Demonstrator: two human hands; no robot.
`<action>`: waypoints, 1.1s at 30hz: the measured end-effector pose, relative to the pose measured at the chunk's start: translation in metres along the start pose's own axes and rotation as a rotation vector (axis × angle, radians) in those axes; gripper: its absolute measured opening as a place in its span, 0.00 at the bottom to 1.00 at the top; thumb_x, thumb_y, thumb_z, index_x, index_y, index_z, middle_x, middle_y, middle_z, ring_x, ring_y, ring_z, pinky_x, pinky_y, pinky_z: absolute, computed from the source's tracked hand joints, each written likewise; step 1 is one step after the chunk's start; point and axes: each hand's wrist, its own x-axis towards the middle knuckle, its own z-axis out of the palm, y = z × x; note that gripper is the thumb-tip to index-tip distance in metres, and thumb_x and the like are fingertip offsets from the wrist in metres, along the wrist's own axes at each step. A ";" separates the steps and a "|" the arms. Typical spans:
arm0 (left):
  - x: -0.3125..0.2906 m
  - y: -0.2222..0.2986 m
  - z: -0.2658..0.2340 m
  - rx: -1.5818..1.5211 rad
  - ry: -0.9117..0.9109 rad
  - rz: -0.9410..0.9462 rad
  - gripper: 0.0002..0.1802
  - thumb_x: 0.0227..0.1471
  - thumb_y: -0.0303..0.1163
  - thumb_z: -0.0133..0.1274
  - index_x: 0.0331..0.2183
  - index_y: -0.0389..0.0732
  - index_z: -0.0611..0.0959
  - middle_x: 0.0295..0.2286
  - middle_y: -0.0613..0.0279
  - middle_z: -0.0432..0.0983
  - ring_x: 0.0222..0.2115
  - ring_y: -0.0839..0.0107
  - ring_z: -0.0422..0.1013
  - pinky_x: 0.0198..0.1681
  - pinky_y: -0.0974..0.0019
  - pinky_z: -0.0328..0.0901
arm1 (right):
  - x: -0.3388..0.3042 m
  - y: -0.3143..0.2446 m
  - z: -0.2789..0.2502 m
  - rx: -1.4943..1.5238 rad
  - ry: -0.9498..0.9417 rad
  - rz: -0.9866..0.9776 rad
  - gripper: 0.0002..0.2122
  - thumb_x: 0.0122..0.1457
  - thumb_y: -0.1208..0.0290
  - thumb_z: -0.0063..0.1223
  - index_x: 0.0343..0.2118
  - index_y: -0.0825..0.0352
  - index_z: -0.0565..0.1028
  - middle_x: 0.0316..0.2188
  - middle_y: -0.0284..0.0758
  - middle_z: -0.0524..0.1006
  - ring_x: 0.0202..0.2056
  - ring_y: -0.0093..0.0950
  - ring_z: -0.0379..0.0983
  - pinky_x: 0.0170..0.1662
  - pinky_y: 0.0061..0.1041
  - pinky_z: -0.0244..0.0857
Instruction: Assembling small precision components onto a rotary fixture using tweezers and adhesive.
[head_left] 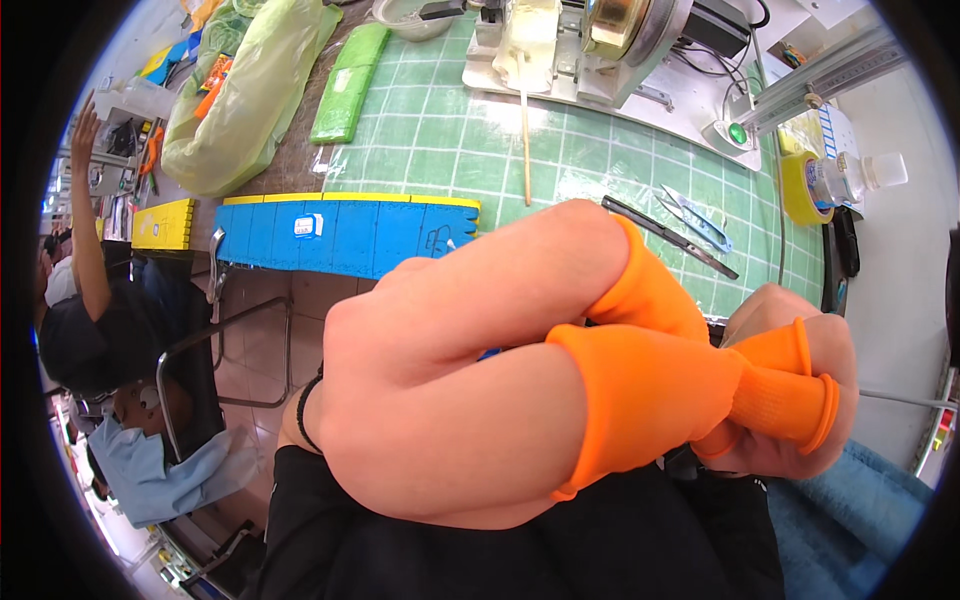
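My left hand (400, 410), a dark cord at its wrist, reaches across the lower middle. Orange finger cots cover its thumb (650, 405) and index finger (655, 285). Their covered tips bend toward my right hand (840, 350), which is curled at the right. It too wears orange cots (775, 400) with rolled rims. The left thumb tip meets the orange cot on the right hand. Both hands are closed, and anything pinched between the fingertips is hidden. Beyond them on the green checked mat (430, 130) lie a long dark slim tool (670, 235) and pale blue tweezers (705, 222).
A machine (560, 60) with a wooden stick (526, 140) stands at the back. Yellow tape (800, 190) lies right. A blue panel (350, 235) edges the table; a green packet (350, 85) and plastic bag (235, 110) lie beyond. Another person (90, 330) is at far left, near a metal-framed chair (220, 335).
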 end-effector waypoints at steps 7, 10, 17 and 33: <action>0.013 -0.003 0.005 -0.069 0.105 0.114 0.20 0.34 0.09 0.61 0.36 0.32 0.88 0.27 0.50 0.80 0.17 0.75 0.71 0.21 0.75 0.64 | -0.001 -0.002 -0.010 -0.039 -0.127 0.038 0.21 0.38 0.78 0.74 0.36 0.64 0.75 0.30 0.27 0.74 0.26 0.24 0.69 0.29 0.25 0.60; 0.002 -0.016 0.013 -0.202 0.215 0.157 0.20 0.34 0.09 0.61 0.36 0.32 0.87 0.26 0.51 0.80 0.17 0.75 0.71 0.22 0.75 0.65 | 0.001 0.001 -0.008 -0.008 -0.159 0.035 0.22 0.38 0.77 0.74 0.37 0.64 0.75 0.30 0.27 0.74 0.26 0.24 0.69 0.29 0.25 0.60; 0.002 0.005 -0.004 -0.066 -0.044 -0.061 0.22 0.36 0.09 0.60 0.39 0.30 0.86 0.23 0.57 0.77 0.16 0.77 0.69 0.22 0.75 0.65 | 0.001 -0.001 -0.006 -0.030 -0.081 0.028 0.21 0.41 0.78 0.73 0.38 0.64 0.73 0.31 0.28 0.73 0.26 0.24 0.69 0.29 0.24 0.61; 0.001 0.006 0.005 -0.067 0.004 -0.087 0.16 0.41 0.08 0.60 0.36 0.30 0.87 0.20 0.62 0.77 0.13 0.81 0.64 0.18 0.77 0.57 | -0.002 0.000 0.013 0.062 0.138 0.036 0.17 0.42 0.77 0.72 0.37 0.62 0.77 0.33 0.27 0.72 0.27 0.25 0.69 0.29 0.25 0.60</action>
